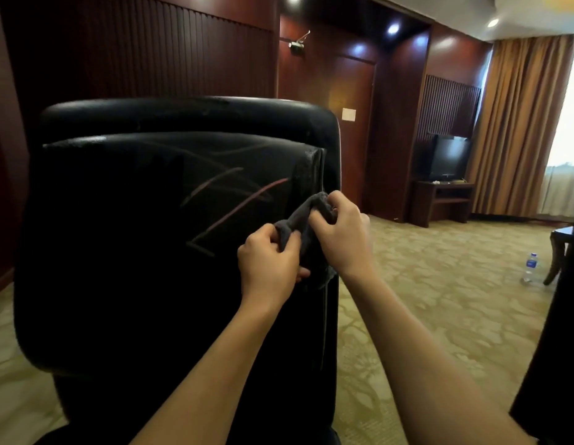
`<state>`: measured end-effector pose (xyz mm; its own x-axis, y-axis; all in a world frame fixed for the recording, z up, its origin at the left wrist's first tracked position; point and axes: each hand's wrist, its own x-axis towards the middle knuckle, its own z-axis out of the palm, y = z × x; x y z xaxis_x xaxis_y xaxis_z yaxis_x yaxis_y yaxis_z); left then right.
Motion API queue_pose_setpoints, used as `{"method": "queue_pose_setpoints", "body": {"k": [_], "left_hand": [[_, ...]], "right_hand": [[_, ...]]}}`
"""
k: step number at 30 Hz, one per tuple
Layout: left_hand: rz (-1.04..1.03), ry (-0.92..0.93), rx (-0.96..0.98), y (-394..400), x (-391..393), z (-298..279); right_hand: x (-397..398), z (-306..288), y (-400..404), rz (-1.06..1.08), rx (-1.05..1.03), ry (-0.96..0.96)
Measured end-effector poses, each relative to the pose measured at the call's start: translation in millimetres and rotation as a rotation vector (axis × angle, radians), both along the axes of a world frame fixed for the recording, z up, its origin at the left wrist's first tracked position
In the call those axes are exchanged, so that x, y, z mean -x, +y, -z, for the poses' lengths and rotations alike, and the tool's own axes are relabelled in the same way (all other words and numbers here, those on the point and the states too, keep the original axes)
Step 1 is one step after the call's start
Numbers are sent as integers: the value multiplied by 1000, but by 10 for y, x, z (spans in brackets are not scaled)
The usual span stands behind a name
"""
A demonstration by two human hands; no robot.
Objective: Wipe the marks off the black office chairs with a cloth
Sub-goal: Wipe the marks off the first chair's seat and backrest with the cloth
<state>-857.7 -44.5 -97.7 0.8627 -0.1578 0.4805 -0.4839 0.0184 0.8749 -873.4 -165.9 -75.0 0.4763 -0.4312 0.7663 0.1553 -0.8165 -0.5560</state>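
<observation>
Grey cloth gripped in both hands at the chair back

The cloth (306,220) is pinched by the left hand (269,261) at its 7 o'clock end and the right hand (341,234) at 1 o'clock, before the marked black chair (150,239); a bottle (530,266) is seen at 3 o'clock.

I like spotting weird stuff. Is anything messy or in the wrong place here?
Yes. Pinkish scribble marks streak across the back of the black chair, where both hands hold a dark cloth. Also, a water bottle stands on the carpet by itself.
</observation>
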Motion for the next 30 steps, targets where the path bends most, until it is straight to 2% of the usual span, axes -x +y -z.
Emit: {"method": "queue_pose_setpoints", "body": {"k": [6, 12, 15, 19, 22, 25, 30], "left_hand": [[-95, 20, -34, 58, 222, 711], [-45, 215, -137, 213, 384, 1482], [-18, 190, -93, 267, 384, 1356], [-60, 1, 43, 191, 162, 586], [-8, 23, 92, 111, 14, 16], [34, 85, 23, 127, -74, 16], [-74, -33, -10, 154, 69, 793]], "right_hand": [[280, 796, 219, -60, -144, -80], [589, 1675, 346, -65, -204, 15], [653, 1528, 323, -36, -174, 74], [526, 509, 281, -75, -86, -72], [335, -27, 163, -12, -10, -53], [198, 192, 70, -27, 6, 22], [241, 1045, 151, 5, 18, -149]]}}
